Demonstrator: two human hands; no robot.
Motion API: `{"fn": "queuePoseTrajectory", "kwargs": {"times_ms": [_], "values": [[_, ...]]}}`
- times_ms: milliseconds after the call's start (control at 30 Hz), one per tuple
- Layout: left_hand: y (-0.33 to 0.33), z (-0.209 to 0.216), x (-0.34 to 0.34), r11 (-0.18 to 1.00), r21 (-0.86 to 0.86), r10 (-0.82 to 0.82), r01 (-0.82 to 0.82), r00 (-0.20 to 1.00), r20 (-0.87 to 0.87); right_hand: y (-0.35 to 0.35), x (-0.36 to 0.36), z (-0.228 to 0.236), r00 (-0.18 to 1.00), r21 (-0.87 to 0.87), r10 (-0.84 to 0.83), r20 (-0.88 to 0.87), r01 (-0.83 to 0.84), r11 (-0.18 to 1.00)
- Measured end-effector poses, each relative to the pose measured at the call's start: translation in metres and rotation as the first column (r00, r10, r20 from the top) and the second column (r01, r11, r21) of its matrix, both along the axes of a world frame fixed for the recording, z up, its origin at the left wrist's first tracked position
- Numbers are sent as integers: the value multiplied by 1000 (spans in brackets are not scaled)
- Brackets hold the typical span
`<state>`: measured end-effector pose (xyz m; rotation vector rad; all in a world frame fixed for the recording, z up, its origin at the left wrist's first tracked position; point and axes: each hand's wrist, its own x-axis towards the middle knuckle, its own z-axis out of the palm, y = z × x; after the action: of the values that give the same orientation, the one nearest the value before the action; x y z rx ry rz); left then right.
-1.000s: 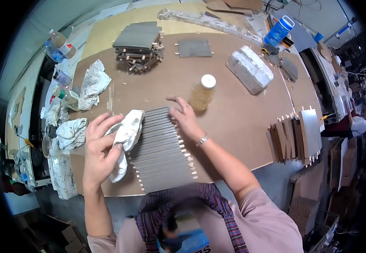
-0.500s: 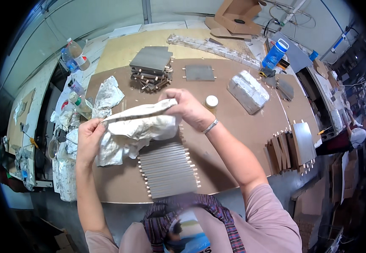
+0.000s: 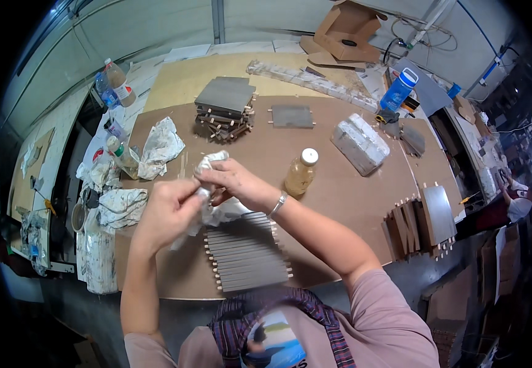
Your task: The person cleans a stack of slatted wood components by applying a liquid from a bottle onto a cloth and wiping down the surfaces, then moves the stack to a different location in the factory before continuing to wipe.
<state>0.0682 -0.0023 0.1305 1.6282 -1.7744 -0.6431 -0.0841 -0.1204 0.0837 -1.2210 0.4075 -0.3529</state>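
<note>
A bunched white cloth point(image 3: 224, 211) is gripped between my two hands above the brown table. My left hand point(image 3: 171, 208) is closed on its lower left part, fingers curled inward. My right hand point(image 3: 241, 183) pinches the upper part, where a twisted end sticks out past the fingers. Just below lies a row of overlapping grey slats point(image 3: 247, 254) with light wooden pegs along both sides; the cloth and hands hide its far end. To the right of my right hand stands a bottle of yellowish liquid point(image 3: 301, 176) with a white cap.
Behind are a stack of grey pegged panels point(image 3: 224, 98) and a single panel point(image 3: 292, 116). A tape-wrapped block point(image 3: 361, 144) sits right; more panels point(image 3: 422, 218) stand at the right edge. Crumpled cloths point(image 3: 160, 147) and bottles point(image 3: 120, 83) line the left. Another person point(image 3: 517, 199) is far right.
The cloth was stretched out between my hands and is now bunched up small. My hands have come together and slightly lower, uncovering the liquid bottle's body.
</note>
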Motion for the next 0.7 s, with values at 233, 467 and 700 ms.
{"fn": "queuePoseTrajectory", "kwargs": {"times_ms": [233,467,700], "values": [[-8,-23,28,958,-279,91,-66,993,76,-16,-14,-19,978,227,-5,206,-43,973],[-15,-77,-3,980,131,-53,151,827,-559,-34,-36,-21,978,89,60,199,-79,993],[11,-71,29,951,140,249,-275,419,-873,-34,-144,-58,675,-429,-730,-107,631,646]]}}
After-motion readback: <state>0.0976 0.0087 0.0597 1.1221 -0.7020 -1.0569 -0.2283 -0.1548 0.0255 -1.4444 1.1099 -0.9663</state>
